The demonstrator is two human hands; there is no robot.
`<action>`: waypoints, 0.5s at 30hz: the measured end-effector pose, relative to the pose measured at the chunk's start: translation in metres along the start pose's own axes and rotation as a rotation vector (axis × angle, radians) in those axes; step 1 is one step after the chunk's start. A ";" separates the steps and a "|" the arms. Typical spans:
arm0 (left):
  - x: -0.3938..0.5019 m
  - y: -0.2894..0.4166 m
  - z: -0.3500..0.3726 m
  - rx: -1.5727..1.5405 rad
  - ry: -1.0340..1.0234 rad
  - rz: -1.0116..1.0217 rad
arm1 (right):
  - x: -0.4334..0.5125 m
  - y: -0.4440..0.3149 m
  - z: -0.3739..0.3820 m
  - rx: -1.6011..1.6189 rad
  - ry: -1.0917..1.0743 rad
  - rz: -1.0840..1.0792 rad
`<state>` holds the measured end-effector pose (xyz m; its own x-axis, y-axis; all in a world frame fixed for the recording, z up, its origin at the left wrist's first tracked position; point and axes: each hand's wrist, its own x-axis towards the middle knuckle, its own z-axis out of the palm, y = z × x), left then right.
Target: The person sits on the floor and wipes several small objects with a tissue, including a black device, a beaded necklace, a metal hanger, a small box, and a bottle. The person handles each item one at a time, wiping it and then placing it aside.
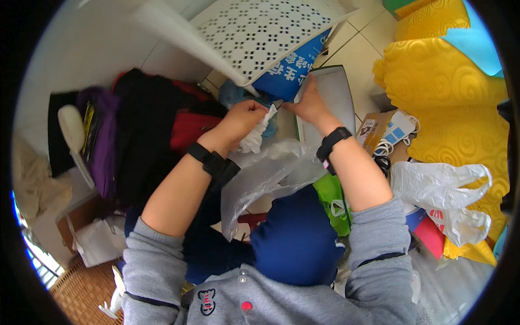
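My left hand (243, 122) is closed on a crumpled white cloth or tissue (255, 136), which hangs below the fingers. To its right, my right hand (310, 105) has its thumb and fingers spread at the lower corner of a blue printed panel (288, 73) on a white perforated plastic rack (264, 32); whether it grips the corner is not clear. Behind that hand stands a pale bin or box with a green rim (331, 93). A clear plastic bag (268, 170) lies beneath my wrists, and a blue plastic bag (235, 95) is behind my left hand.
Black and red fabric (150, 134) and a purple bag (105, 142) are piled at left near a white wall. At right are a cardboard box (375, 130), a power strip (398, 128), white plastic bags (438, 183) and a yellow embossed cover (447, 81). A green bag (331, 203) lies by my knee.
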<state>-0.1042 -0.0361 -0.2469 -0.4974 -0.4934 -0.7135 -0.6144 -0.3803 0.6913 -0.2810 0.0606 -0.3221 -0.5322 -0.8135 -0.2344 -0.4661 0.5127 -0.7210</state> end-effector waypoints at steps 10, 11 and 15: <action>0.026 -0.010 0.045 -0.301 0.055 -0.138 | -0.016 0.017 0.001 -0.013 0.216 0.113; 0.022 -0.010 0.046 -0.284 0.047 -0.121 | -0.025 0.021 -0.009 -0.045 0.244 0.099; 0.007 -0.008 0.049 -0.037 -0.014 0.045 | -0.063 0.032 -0.059 -0.092 0.397 0.096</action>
<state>-0.1324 0.0021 -0.2628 -0.5327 -0.4996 -0.6831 -0.5687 -0.3864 0.7261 -0.3039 0.1447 -0.2919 -0.7989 -0.6013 -0.0150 -0.4530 0.6179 -0.6426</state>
